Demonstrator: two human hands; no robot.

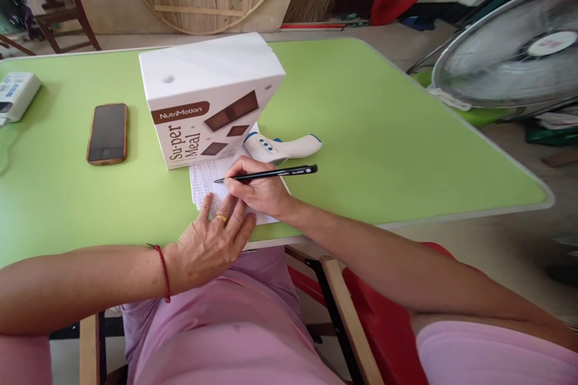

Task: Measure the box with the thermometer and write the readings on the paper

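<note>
In the head view, my right hand pinches a black pen, its tip on or just above a sheet of paper covered with small rows of writing. My left hand, with a gold ring and a red wrist cord, lies with fingers stretched out over the paper's near edge. Behind the paper stands a white and brown box printed "NutriMotion Su-per Meal", hiding the far part of the sheet. A white and blue handheld device, like an infrared thermometer, lies beside the box, just beyond my right hand.
On the green table, a phone in a brown case lies to the left. A white device with a cable sits at the far left. A large fan stands past the table's right edge. A wooden chair is at the back left.
</note>
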